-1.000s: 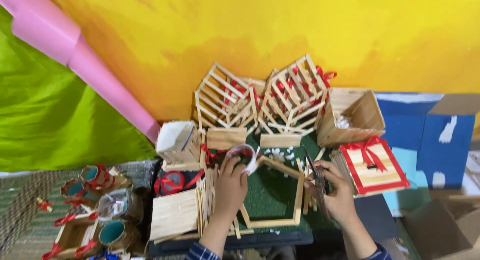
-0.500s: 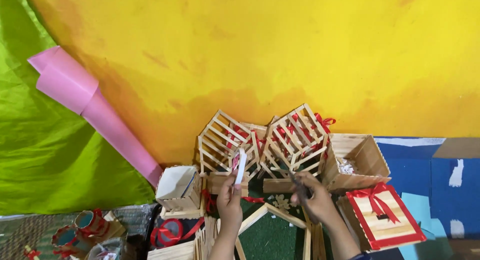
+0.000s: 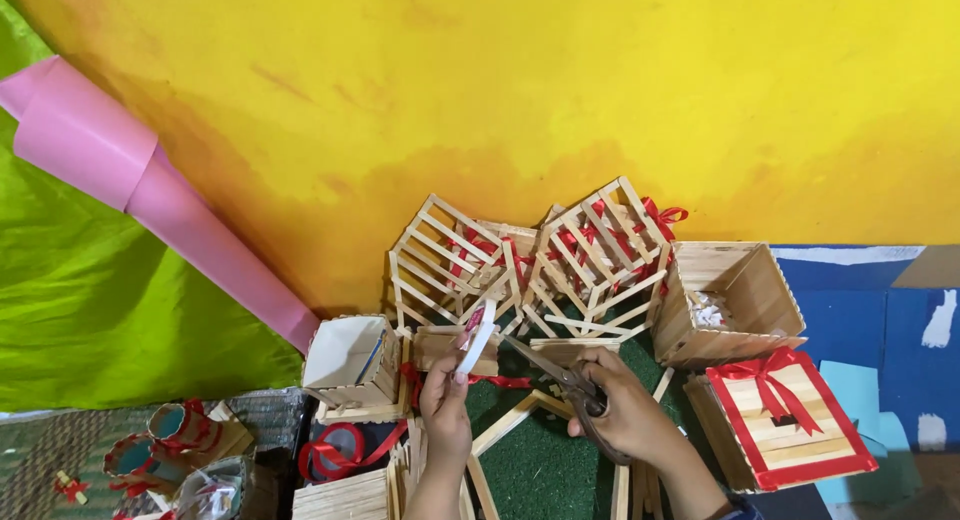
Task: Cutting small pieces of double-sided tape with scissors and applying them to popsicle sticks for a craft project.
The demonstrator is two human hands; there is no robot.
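My left hand [image 3: 446, 408] pinches a small white roll of tape or ribbon [image 3: 476, 341], held upright in front of me. My right hand [image 3: 628, 416] grips a pair of dark scissors [image 3: 551, 370], blades pointing up and left toward the roll, with a small gap between them. A red ribbon strand [image 3: 497, 382] trails below the roll. Both hands hover over a green mat [image 3: 537, 467] that carries a wooden stick frame [image 3: 504, 427].
Two open stick-lattice houses [image 3: 450, 257] [image 3: 600, 250] lean on the yellow wall. A wooden box [image 3: 728, 302] and a red-ribboned lid [image 3: 782, 415] lie to the right. A white-lined box [image 3: 350, 361], a pink paper roll [image 3: 160, 203] and small ribboned pots [image 3: 175, 430] sit at left.
The view tilted up toward the wall. Both hands rose from the green mat; my left hand lifted the white roll and my right brought the scissors up near it.
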